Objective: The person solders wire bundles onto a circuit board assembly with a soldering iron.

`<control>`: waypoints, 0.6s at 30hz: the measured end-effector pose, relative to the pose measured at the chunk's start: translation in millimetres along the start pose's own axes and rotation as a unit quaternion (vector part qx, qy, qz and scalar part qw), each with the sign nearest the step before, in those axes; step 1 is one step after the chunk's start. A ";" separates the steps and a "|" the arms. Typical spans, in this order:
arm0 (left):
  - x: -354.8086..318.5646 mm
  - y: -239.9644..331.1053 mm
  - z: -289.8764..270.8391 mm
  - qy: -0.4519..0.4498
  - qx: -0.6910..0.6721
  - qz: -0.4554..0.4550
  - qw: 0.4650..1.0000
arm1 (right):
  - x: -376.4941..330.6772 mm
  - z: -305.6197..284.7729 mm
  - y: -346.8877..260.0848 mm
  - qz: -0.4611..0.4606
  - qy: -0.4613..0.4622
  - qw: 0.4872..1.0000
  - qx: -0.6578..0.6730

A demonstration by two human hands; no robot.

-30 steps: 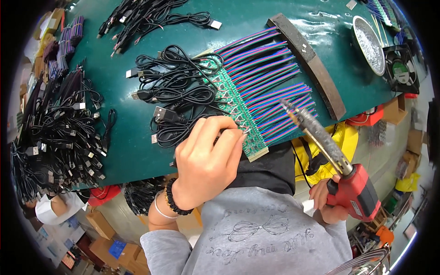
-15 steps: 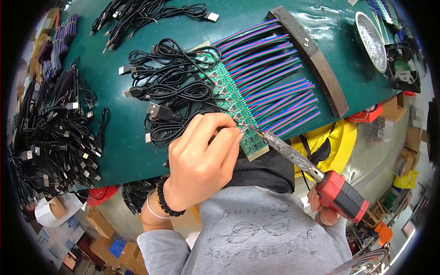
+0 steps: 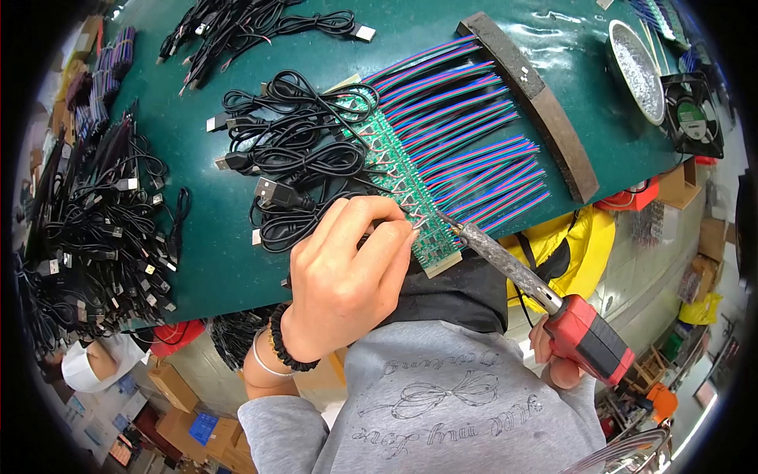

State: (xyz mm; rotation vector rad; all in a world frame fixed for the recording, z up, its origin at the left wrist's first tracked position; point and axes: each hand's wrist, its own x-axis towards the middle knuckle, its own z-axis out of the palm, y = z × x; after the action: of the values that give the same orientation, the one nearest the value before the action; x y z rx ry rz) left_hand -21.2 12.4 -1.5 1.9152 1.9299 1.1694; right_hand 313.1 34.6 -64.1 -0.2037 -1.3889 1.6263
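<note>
A long green circuit board panel (image 3: 433, 238) lies slanted at the table's near edge. Black USB cables (image 3: 304, 158) are coiled along its left side, their thin wire ends lying on the board. Blue, red and black ribbon wires (image 3: 474, 158) fan out from its right side. Over the lower part of the board, my left hand (image 3: 347, 272) is closed in a pinch on the end of a USB cable; the fingers partly hide it. My right hand (image 3: 553, 359) grips the red-and-black handle of a soldering iron (image 3: 505, 259), whose tip points at the board's right edge.
A dark curved bar (image 3: 537, 95) lies across the ribbon wires' far ends. Beyond it are a white oval dish (image 3: 638, 75) and a small black fan (image 3: 693, 118). A large heap of USB cables (image 3: 95, 245) covers the left side, with another bundle (image 3: 237, 31) at the back.
The soldering iron's tip has shifted slightly right, away from the wire end near my left fingers. My left hand stays in place.
</note>
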 end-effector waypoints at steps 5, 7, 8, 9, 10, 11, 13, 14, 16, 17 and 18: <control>-1.1 -1.8 0.8 0.004 0.007 0.012 1.000 | 23.1 0.2 -7.3 0.082 -0.061 0.995 -0.019; -1.5 2.0 -0.4 -0.003 0.035 0.010 0.999 | 25.5 3.4 -9.6 0.169 -0.049 0.984 0.013; -1.2 4.1 -0.1 -0.012 0.060 0.007 0.998 | 29.4 7.4 -12.2 0.168 -0.047 0.985 0.012; 0.5 7.0 -0.3 -0.013 0.059 0.010 0.998 | 33.5 12.8 -15.6 0.172 -0.018 0.985 0.008; 1.3 11.3 -2.4 -0.024 0.095 0.013 0.995 | 37.1 16.2 -16.1 0.177 0.007 0.984 0.009; 1.7 13.9 -3.7 -0.035 0.130 0.016 0.991 | 34.2 13.3 -15.2 0.176 0.006 0.984 0.012; 2.7 11.5 -3.1 -0.044 0.109 0.017 0.993 | 25.2 5.8 -13.9 0.170 -0.065 0.980 -0.083; 3.3 9.9 -2.9 -0.052 0.084 0.017 0.995 | 23.7 6.3 -13.8 0.169 -0.066 0.980 -0.080; 6.5 6.8 -2.7 -0.068 0.046 0.011 0.997 | 22.6 10.2 -16.6 0.187 -0.031 0.978 -0.083; 7.1 6.1 -2.6 -0.084 0.010 0.003 0.996 | 21.9 16.7 -19.5 0.187 -0.029 0.978 -0.083; 8.3 6.9 -3.9 -0.085 0.010 0.003 0.996 | 22.2 26.8 -23.2 0.204 0.041 0.973 -0.099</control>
State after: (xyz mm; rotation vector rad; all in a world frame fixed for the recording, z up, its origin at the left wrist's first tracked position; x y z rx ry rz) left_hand -19.7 17.4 8.7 1.9628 1.8527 0.9575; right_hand 296.3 30.3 -26.0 -0.7048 -1.5134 1.7810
